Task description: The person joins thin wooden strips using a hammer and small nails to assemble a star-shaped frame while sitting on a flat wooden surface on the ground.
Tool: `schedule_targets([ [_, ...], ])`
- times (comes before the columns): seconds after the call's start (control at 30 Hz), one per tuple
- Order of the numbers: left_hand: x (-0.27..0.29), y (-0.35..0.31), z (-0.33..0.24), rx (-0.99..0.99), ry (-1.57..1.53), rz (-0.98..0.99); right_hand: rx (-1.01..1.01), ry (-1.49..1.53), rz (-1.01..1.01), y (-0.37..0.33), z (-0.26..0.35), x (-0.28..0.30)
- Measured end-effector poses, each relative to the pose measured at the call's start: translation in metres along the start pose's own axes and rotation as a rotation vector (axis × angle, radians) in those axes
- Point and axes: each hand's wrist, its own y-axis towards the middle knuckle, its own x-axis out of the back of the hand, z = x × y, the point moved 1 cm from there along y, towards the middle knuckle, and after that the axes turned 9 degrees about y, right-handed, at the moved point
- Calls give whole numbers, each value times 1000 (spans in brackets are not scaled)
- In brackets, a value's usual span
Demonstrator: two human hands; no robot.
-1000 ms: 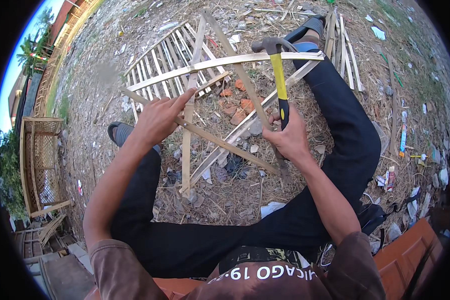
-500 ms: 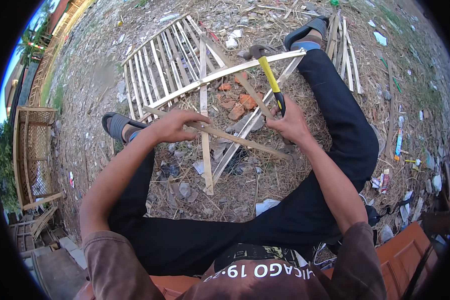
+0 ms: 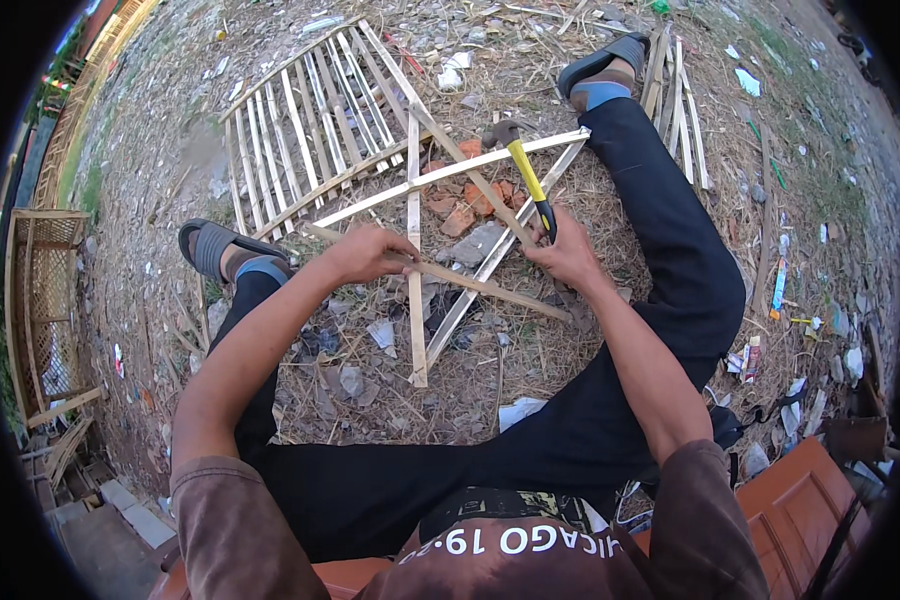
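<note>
My right hand [image 3: 568,252] is closed around the black grip of a hammer [image 3: 527,172] with a yellow handle. Its metal head points away from me, over the wooden strips. The thumb side of that hand also meets the end of a slanting slat [image 3: 494,200]. With its fingers pinched, my left hand [image 3: 372,254] grips a wooden slat [image 3: 480,285] where it crosses an upright strip [image 3: 416,330]. These crossed strips form an open frame between my legs, along with a long pale strip [image 3: 450,170] across the far side.
A slatted wooden panel [image 3: 295,130] lies beyond my left foot. Broken red bricks [image 3: 460,218] and stones sit under the frame. More loose strips [image 3: 678,110] lie past my right foot. A lattice-sided wooden frame [image 3: 50,310] stands far left; an orange-brown panelled board [image 3: 795,510] is near right.
My left hand has gone from open fingers over the crossing to a pinch on the slat. The hammer stays in my right hand, and the view has shifted slightly.
</note>
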Motion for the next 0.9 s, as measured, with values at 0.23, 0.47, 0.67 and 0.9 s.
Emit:
schedule_targets([
  [0.23,-20,-1,4,-41,92,36,-24,55,-88,-1,-9,-2],
  [0.47,-10,-1,2,-13,84,-108,-95,231,-276,-8,45,21],
  [0.67,1,26,-41,-82,299,-112,-57,491,-262,-23,115,94],
  [0.9,15,80,-61,13,196,-394,52,357,-335,-31,133,203],
])
